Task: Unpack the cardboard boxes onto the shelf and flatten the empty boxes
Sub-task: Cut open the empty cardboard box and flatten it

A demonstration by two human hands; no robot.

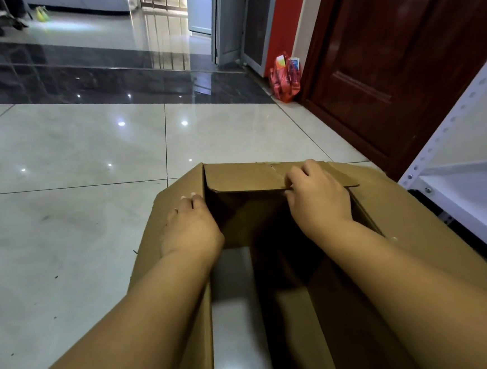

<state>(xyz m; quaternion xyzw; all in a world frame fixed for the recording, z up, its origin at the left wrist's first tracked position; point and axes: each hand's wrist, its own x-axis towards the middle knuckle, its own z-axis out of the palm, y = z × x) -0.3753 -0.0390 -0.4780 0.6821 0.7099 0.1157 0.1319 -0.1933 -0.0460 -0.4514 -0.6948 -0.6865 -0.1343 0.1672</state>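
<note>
A brown cardboard box [414, 229] stands on the tiled floor right below me, open at top and bottom, so the glossy floor shows through it. Nothing lies inside. My left hand [188, 226] grips the box's left wall at its top edge, fingertips showing on the outer side. My right hand [316, 196] rests on the far flap [244, 175], which is folded inward, with its fingers curled over the flap's near edge. The white metal shelf [469, 184] stands at the right edge, close to the box.
A dark wooden door [401, 64] stands behind the shelf. A red bag of packets [285, 77] sits on the floor by the door frame. Pale floor tiles [71, 198] stretch to the left and ahead, with a dark tile strip beyond.
</note>
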